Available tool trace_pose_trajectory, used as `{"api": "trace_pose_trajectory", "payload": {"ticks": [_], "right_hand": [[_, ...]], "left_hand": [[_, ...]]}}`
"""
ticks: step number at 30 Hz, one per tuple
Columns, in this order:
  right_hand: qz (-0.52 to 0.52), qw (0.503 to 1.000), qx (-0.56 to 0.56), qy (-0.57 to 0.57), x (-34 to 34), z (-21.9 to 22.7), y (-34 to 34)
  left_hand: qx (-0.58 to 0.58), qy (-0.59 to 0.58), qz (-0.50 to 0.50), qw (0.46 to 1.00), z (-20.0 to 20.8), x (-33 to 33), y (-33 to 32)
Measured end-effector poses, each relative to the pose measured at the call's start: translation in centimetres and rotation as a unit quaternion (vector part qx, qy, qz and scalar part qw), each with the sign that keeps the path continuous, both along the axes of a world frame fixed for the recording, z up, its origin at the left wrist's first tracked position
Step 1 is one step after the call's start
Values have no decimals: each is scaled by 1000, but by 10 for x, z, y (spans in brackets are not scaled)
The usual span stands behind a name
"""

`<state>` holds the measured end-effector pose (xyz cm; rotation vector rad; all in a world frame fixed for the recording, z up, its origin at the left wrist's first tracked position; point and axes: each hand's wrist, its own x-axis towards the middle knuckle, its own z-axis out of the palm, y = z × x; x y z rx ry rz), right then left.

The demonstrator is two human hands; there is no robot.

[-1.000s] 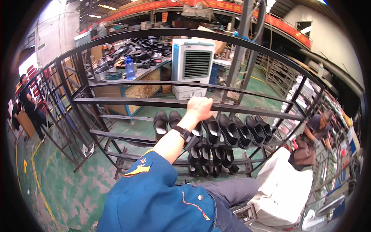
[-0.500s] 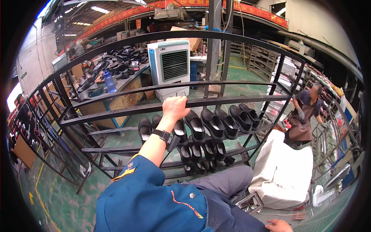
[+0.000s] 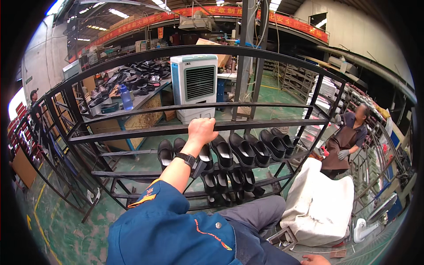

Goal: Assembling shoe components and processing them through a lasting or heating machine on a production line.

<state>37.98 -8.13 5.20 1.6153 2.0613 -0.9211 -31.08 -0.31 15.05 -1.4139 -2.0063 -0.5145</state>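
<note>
My left hand (image 3: 202,130) is closed around the upper front bar of a black metal shoe rack (image 3: 265,124), with a dark watch (image 3: 186,159) on its wrist. Below that bar, black leather shoes (image 3: 242,149) stand in a row on the rack's shelf, and more black shoes (image 3: 236,180) sit on the tiers underneath. My forearm hides some of them. At the lower edge, my right hand (image 3: 315,260) shows only in part, beside my leg; its fingers lie loosely stretched out and hold nothing I can see.
A white air cooler (image 3: 194,84) stands behind the rack. To its left, a workbench (image 3: 145,104) bears piled shoes and a blue bottle (image 3: 126,97). At right are a white cloth-covered object (image 3: 316,205), a white fan (image 3: 375,216) and a person in a brown apron (image 3: 340,145).
My view has tilted slightly, so the rack and left hand sit a little lower. The left hand keeps its grip. The person at right has shifted and turned, arms drawn nearer the body.
</note>
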Motion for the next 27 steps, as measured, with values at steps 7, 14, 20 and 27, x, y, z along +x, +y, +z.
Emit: {"api": "trace_pose_trajectory", "payload": {"ticks": [7,14,20,27], "right_hand": [[19,1000,17,17,6,-6,1],[14,1000,24,12,-5,6,0],[10,1000,22,-12,-6,13,-4],[11,998,50,-25,8,-1,-2]], "left_hand": [[0,-5,-7,1000,1,2,3],[5,-1,-6,1000,-1,-1,4],[18,-6,-15,1000,-4,-7,-2],[51,2,-33,998,-4,-2,0]]}}
